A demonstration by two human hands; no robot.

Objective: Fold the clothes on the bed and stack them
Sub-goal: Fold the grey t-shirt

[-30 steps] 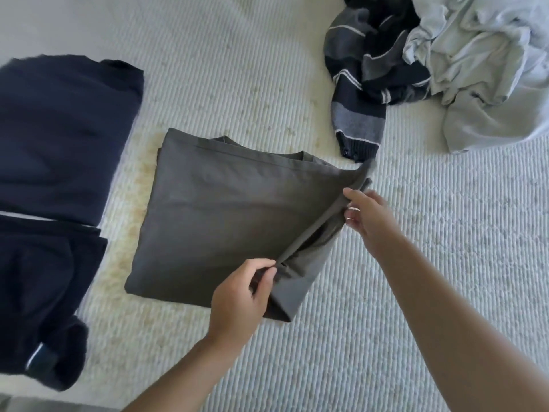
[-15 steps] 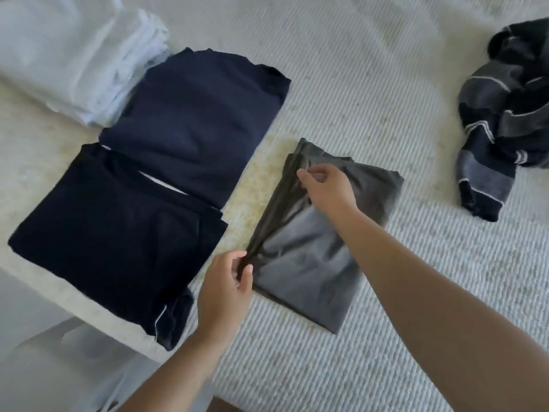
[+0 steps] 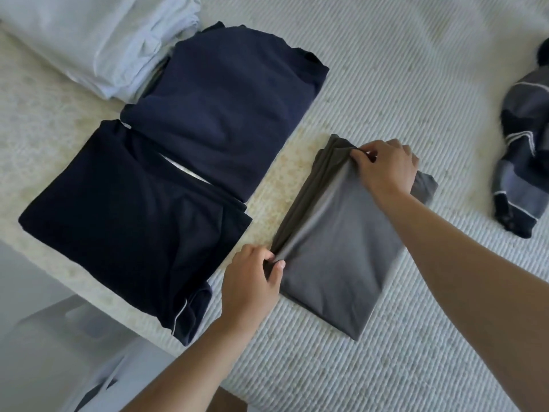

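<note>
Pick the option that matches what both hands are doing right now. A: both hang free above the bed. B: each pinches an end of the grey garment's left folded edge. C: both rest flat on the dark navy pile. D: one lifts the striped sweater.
B: the left hand pinches the near corner of the grey garment and the right hand pinches its far corner, along the same folded edge.

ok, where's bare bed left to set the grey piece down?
Free: the broad bedspread stretch beyond the grey garment, between the navy folded top and the striped sweater; also the near strip below the grey garment. Crowded: left side, where the dark folded piece, navy top and pale folded stack sit close together.
</note>
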